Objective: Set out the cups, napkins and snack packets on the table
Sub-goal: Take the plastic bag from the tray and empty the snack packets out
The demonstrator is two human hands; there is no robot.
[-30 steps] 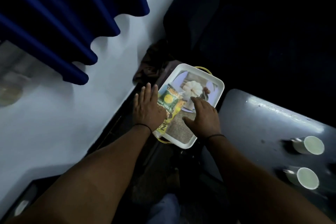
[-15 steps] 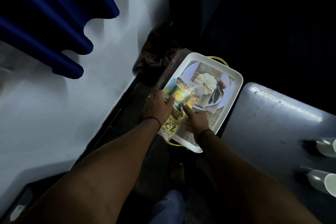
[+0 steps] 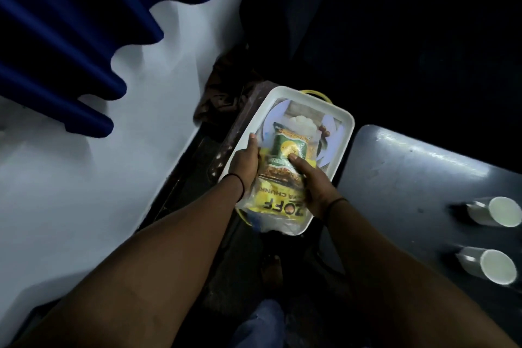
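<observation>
Two bare forearms reach forward from the person's body toward the centre of the scene, a dark band on each wrist. The left hand, at about nine o'clock of the load, curls its fingers round the left edge of the stack of snack packets, thumb lying along the side. The right hand, at about four o'clock of the stack, grips the opposite edge with its thumb pressed down on the green top packet. Gripping from both sides likely keeps the slippery packets bunched as one bundle, the thumb pinning the upper packet so it cannot slide off the yellow packet beneath. Whether the bundle is clear of the surface below or resting on it cannot be told. Under the hands lies the white tray, with a printed picture on its floor and a yellow handle at its twelve o'clock end; it sits on something low just beside the table, plausibly as a carrier. The grey table extends toward three o'clock, and two white cups stand on it near its right edge, well apart from the tray. No napkins can be made out. Farthest away, at ten o'clock, a blue curtain hangs against a pale wall.
</observation>
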